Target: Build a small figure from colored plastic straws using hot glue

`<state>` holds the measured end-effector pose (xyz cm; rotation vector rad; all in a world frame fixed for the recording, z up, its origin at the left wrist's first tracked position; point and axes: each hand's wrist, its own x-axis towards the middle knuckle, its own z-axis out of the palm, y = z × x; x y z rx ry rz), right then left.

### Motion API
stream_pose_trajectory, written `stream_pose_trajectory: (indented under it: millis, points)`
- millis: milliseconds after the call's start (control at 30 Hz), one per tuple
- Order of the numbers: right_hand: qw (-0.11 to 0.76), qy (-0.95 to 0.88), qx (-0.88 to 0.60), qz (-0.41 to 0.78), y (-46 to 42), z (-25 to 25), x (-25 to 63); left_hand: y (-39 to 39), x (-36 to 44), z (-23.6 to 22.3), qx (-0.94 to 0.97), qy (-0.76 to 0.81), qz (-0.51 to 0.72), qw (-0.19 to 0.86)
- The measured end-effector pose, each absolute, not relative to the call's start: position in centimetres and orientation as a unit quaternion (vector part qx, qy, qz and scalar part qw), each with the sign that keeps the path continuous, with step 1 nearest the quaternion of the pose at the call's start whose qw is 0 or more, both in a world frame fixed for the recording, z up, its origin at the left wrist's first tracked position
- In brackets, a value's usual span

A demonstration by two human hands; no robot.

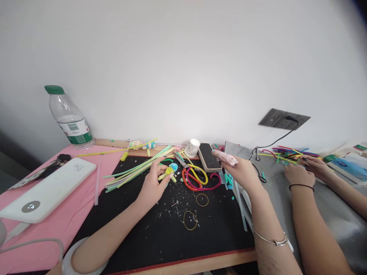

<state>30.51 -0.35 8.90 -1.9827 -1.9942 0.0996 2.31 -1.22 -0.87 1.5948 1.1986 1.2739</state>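
Note:
Between the thumb and fingers of my left hand (153, 185) is a small pipe-cleaner figure (172, 169), yellow with a blue top. My right hand (245, 175) is closed around a pale pink glue gun (226, 157), its tip pointing left toward the figure but apart from it; the palm hides its handle. Below and between the hands, a black mat (160, 236) bears loose scraps and two rubber bands (190, 220). Red, yellow and magenta pipe cleaners (197, 187) lie curled near the middle, beside metal scissors or pliers (181, 159).
Green and yellow pipe cleaners (129, 177) lie left of centre. A paper cup (191, 149) and a phone (208, 160) stand by the wall. At left are a power bank (54, 187) and a bottle (70, 122). Another person's hands (301, 173) work at right.

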Motion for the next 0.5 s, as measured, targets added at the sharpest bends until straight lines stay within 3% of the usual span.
stream_pose_trajectory:
  millis: [133, 500]
  points:
    - [0.116, -0.568, -0.813, -0.052, -0.4, 8.1, 34.0, -1.3, 2.3, -0.9, 0.619, 0.474, 0.499, 0.378]
    - [-0.001, -0.513, -0.857, -0.042, 1.4, 4.6, 37.7, -0.9, 2.0, -0.8, 0.561, 0.506, 0.541, 0.37]
